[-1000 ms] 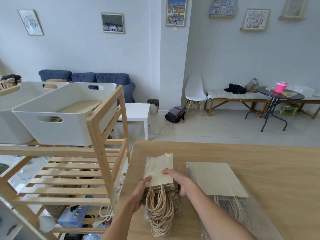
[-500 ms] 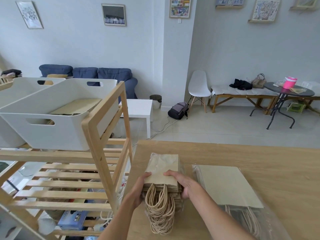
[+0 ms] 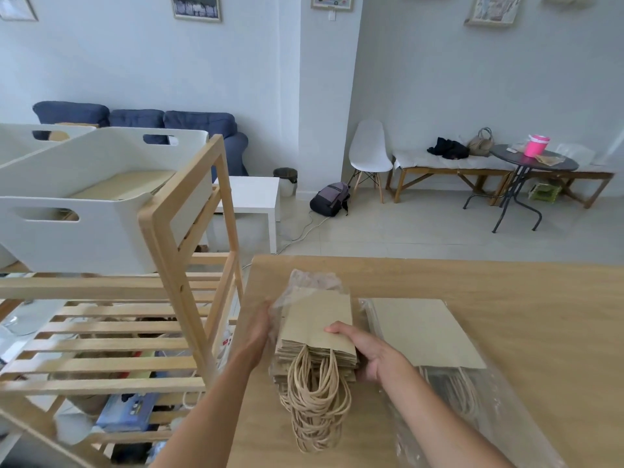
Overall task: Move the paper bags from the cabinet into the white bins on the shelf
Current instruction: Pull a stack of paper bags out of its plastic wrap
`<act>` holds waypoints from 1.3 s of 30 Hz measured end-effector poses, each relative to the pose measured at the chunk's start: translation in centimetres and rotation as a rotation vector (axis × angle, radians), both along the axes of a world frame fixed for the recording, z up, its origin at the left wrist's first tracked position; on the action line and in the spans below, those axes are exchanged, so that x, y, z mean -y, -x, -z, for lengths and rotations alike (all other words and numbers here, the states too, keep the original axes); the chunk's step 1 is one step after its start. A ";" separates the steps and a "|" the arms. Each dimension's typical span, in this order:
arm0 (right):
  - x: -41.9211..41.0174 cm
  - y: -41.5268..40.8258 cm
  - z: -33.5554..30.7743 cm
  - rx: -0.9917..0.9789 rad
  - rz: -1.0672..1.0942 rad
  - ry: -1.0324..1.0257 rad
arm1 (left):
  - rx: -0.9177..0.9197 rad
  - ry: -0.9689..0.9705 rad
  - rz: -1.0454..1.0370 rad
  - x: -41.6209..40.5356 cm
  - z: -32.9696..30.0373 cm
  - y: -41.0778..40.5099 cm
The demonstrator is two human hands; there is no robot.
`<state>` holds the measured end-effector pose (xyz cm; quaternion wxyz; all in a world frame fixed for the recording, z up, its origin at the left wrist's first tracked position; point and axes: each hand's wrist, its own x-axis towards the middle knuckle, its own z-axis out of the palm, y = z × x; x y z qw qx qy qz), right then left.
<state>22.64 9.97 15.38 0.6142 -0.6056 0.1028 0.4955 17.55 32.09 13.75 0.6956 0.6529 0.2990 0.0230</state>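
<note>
A stack of small brown paper bags with twisted cord handles [image 3: 317, 336] lies near the left edge of the light wooden surface [image 3: 506, 298], half out of a clear plastic sleeve [image 3: 312, 280]. The left hand [image 3: 261, 327] presses flat against the stack's left side, fingers mostly straight on the plastic. The right hand [image 3: 369, 352] grips the stack's right side, thumb curled over the top bag. Just beside it, to the right, lies a larger flat brown paper bag pack in plastic wrap [image 3: 425, 332]. A white plastic bin [image 3: 101, 238] sits on the top of the slatted wooden shelf [image 3: 175, 251] off the surface's left edge, with paper bags inside.
</note>
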 end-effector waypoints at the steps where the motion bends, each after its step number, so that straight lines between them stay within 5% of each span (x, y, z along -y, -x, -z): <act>1: 0.3 0.6 -0.2 0.004 0.001 -0.011 | 0.040 -0.203 0.026 -0.1 0.3 1.0; 8: 2.2 5.3 -2.1 0.011 0.034 -0.075 | 0.377 -1.291 0.416 -0.2 1.1 8.8; 11: 2.6 7.1 -3.1 0.018 0.011 -0.088 | 0.525 -1.407 0.574 0.7 0.2 10.8; 16: 3.3 9.3 -4.7 0.074 -0.064 -0.100 | 0.662 -1.369 0.578 2.0 -1.6 12.8; 23: 3.9 10.6 -6.6 0.272 -0.190 -0.145 | 0.451 -1.194 0.597 2.8 -4.1 15.4; 27: 6.0 10.9 -6.4 0.290 -0.296 -0.146 | 0.400 -0.867 0.554 3.1 -4.8 17.1; 34: 5.1 13.9 -3.3 0.357 -0.156 0.030 | 0.238 -0.326 0.272 6.2 -1.7 19.5; 39: 5.1 14.3 -0.6 0.280 -0.024 -0.092 | 0.232 -0.185 0.085 8.1 -0.7 20.1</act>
